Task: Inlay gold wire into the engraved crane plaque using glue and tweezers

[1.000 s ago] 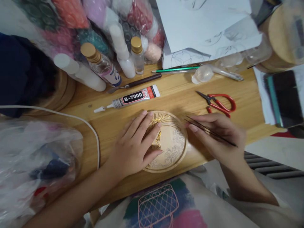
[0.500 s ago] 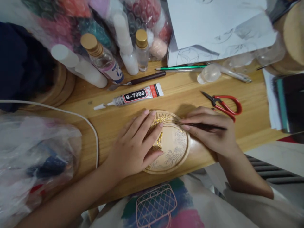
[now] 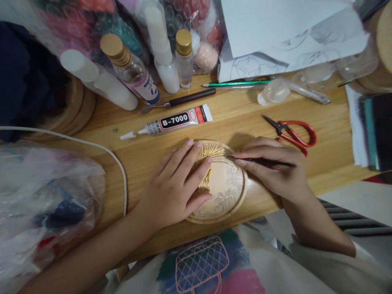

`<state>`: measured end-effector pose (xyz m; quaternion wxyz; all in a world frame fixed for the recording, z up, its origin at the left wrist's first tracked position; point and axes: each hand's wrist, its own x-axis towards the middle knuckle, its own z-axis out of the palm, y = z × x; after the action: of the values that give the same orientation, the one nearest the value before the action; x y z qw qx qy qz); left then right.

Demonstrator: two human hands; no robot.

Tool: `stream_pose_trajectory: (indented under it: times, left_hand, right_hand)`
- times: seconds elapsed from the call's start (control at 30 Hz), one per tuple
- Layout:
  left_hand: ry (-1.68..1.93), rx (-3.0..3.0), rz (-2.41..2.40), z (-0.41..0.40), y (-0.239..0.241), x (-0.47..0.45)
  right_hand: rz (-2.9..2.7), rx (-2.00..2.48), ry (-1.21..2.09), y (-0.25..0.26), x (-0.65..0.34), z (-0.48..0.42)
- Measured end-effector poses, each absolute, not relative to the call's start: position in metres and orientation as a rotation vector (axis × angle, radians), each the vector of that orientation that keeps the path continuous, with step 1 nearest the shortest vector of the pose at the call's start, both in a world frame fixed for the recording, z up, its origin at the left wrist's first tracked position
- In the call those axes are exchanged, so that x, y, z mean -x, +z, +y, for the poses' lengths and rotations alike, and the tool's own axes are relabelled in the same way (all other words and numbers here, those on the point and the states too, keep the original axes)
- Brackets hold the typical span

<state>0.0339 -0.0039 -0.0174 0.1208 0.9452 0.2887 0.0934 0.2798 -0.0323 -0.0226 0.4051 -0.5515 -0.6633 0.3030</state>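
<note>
A round wooden plaque (image 3: 219, 192) lies on the table, with a wave drawing on its lower right and gold wire (image 3: 206, 181) along some of its lines. My left hand (image 3: 174, 185) rests over the plaque's left side, fingers stretched out, hiding part of it. My right hand (image 3: 272, 165) pinches dark tweezers (image 3: 260, 160), whose tips touch or hover just above the plaque's upper right; I cannot tell which. Red-handled pliers or snips (image 3: 292, 132) lie just beyond my right hand. Past the plaque lies a B-7000 glue tube (image 3: 177, 120) with a white nozzle.
Behind the tube are a dark-handled spatula (image 3: 183, 99), a green pencil (image 3: 235, 83) and several bottles (image 3: 130, 69). Sketched papers (image 3: 290, 36) lie at the back right. A white cable (image 3: 113, 153) and a plastic bag (image 3: 55, 192) are on the left; a dark device (image 3: 379, 130) sits far right.
The view has shifted slightly. Both hands keep nearly the same places on the plaque, and the tweezers stay at its upper right.
</note>
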Motion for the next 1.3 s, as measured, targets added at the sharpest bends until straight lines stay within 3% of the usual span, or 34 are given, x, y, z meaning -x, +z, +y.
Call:
stream_pose_trajectory:
  times: [1.3]
  left_hand:
    - [0.272, -2.798, 0.860, -0.0055, -0.0190, -0.0345]
  right_hand:
    - [-1.647, 1.368, 0.789, -0.0224, -0.2787, -0.0342]
